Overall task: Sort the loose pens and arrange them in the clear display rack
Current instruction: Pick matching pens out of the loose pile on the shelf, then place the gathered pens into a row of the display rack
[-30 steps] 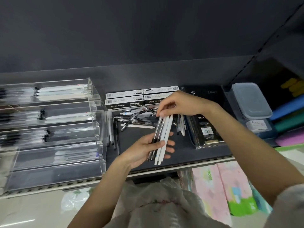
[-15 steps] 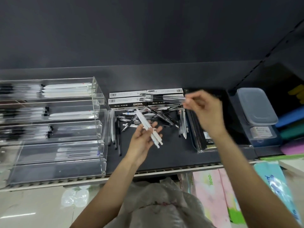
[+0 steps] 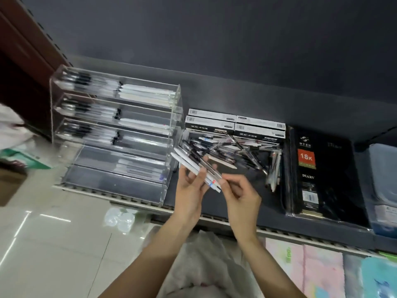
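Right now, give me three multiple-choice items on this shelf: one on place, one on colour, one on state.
1. Where does the loose pen pile lie?
A. between the clear rack and the black diary
B. inside the rack
C. on the floor

2. What colour is the diary's 18K label?
A. green
B. red
C. yellow

3. What is the left hand doing?
A. resting flat on the shelf
B. hanging idle
C. holding a bundle of pens

Key: 1 A, the pile sits on the dark shelf between them. 2 B, the label is red. 3 C, its fingers hold the bundle, whose lower end the right hand touches.
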The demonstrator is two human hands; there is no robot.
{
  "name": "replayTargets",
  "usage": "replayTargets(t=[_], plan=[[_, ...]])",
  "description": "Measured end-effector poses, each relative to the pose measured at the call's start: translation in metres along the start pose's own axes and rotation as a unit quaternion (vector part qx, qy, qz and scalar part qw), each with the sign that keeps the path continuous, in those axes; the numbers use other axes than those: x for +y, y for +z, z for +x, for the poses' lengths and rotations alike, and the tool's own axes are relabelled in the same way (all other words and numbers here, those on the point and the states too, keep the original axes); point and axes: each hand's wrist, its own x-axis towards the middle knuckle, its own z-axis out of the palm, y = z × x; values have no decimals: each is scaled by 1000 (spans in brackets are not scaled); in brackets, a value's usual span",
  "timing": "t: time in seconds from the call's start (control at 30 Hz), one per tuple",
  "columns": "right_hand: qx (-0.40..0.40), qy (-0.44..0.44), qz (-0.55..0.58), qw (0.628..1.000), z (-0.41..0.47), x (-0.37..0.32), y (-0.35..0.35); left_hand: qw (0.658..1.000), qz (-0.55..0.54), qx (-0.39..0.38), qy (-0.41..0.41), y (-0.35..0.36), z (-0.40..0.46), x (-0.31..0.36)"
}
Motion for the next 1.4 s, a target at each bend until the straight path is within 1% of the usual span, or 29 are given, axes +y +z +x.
replayTargets(t=[0.1, 0.2, 0.27, 0.33, 0.4, 0.43, 0.5, 0.57, 0.7, 0.77, 0.83, 0.9, 0.97, 1.0, 1.07, 1.13, 1.23, 1.4], plan=[[-8, 5, 34, 999, -13, -3, 25, 1000, -5, -6, 19, -14, -9, 21], [5, 9, 74, 997, -26, -8, 54, 999, -35, -5, 20, -31, -13, 39], [9, -5, 62, 998, -34, -11, 75, 999, -38, 7, 20, -48, -15, 52], [12, -41, 19, 999, -43, -12, 100, 999, 13, 24, 29, -68, -14, 69], [20, -72, -7, 997, -52, -10, 127, 991, 118, 33, 52, -95, -10, 92], [26, -81, -7, 996, -57, -9, 143, 985, 163, 25, 58, -110, -8, 107], [39, -92, -12, 995, -68, -7, 180, 977, 210, -4, 39, -141, -4, 140], [51, -94, -20, 994, -81, -8, 219, 972, 232, -14, 10, -171, 2, 176], [39, -117, -30, 992, -100, -18, 280, 977, 212, -12, -25, -220, 17, 225], [32, -107, -25, 993, -102, -25, 299, 979, 203, 6, -33, -239, 23, 238], [48, -84, -17, 995, -99, -32, 308, 982, 179, 30, -45, -255, 28, 249], [79, -82, -17, 993, -86, -38, 305, 987, 142, 53, -46, -269, 34, 259], [90, -100, -61, 989, -69, -45, 292, 989, 117, 77, -45, -281, 40, 268], [74, -114, -102, 985, -60, -49, 285, 989, 111, 84, -43, -287, 44, 271], [11, -136, -195, 971, -47, -52, 275, 990, 101, 96, -37, -295, 49, 277], [-43, -140, -262, 954, -39, -48, 273, 989, 91, 113, -35, -301, 55, 281], [-95, -158, -313, 932, -34, -34, 284, 988, 95, 115, -27, -309, 61, 284], [-158, -195, -400, 881, -26, -16, 305, 987, 104, 121, -22, -316, 67, 285]])
